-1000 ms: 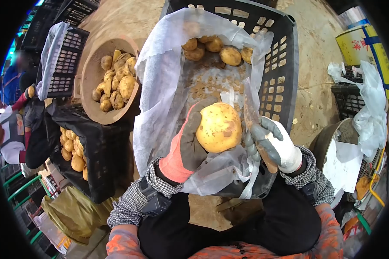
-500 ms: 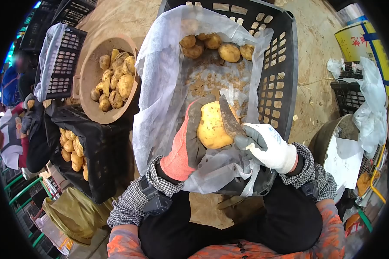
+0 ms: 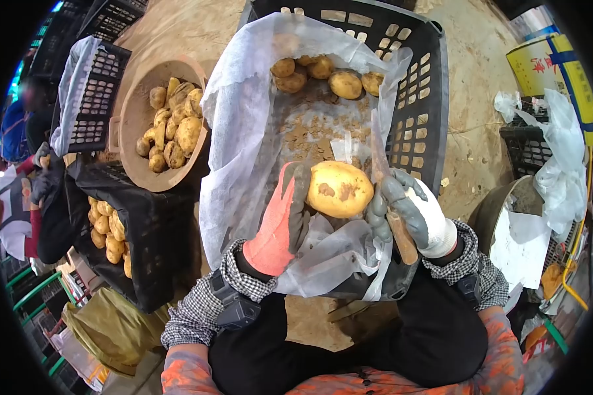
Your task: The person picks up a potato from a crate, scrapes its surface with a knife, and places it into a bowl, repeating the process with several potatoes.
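Observation:
A large yellow potato with brown patches lies sideways in front of me, over the near part of a lined black crate. My left hand, in a red and grey glove, is closed on its left end. In a white and grey glove, my right hand grips a knife. Its brown blade points away from me, and the wooden handle sticks out below the palm. The gloved fingertips are right at the potato's right end. Soil crumbs and several potatoes lie farther back on the white liner.
To the left, a brown basin holds several potatoes and cut pieces. Below it stands a black-lined crate with more potatoes. A person works at the far left. On the right are a round metal container and plastic sheeting.
The potato has turned to lie sideways, showing its brown patches. The knife has swung off the potato to its right side, and its handle now shows below my right hand.

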A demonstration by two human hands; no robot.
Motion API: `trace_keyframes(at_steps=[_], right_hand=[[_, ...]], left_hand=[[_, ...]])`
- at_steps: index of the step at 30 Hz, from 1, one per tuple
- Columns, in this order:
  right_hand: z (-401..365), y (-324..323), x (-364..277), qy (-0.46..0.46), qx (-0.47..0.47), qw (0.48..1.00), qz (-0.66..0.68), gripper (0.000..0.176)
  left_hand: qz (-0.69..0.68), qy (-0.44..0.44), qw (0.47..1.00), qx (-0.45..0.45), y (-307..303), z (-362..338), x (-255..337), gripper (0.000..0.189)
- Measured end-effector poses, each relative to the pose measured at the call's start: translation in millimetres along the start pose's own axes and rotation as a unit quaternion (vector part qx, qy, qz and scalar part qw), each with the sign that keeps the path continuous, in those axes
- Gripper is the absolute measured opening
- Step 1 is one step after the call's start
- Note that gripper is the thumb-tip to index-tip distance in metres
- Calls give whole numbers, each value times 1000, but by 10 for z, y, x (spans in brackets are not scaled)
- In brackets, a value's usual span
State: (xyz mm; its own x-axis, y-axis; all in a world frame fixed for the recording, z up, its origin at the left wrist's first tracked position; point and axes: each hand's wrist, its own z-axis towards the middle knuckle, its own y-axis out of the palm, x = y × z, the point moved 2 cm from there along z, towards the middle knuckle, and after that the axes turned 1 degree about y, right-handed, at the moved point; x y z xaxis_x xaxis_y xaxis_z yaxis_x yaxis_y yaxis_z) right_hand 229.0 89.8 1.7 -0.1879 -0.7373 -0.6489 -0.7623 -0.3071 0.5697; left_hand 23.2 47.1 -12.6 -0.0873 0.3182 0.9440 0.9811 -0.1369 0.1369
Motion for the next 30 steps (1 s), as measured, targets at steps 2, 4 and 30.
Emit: trace_keyframes(at_steps=[2, 4, 30], right_hand=[[0, -14, -60, -12, -5, 1000, -18, 25], [-21, -31, -79, -22, -5, 999, -38, 26], [53, 70, -6, -36, -67, 931, -357, 35]], left_hand=[[-261, -46, 964, -8, 65, -14, 137, 52], [-186, -39, 981, -31, 93, -14, 144, 61], [124, 38, 989, 73, 38, -26, 132, 69]])
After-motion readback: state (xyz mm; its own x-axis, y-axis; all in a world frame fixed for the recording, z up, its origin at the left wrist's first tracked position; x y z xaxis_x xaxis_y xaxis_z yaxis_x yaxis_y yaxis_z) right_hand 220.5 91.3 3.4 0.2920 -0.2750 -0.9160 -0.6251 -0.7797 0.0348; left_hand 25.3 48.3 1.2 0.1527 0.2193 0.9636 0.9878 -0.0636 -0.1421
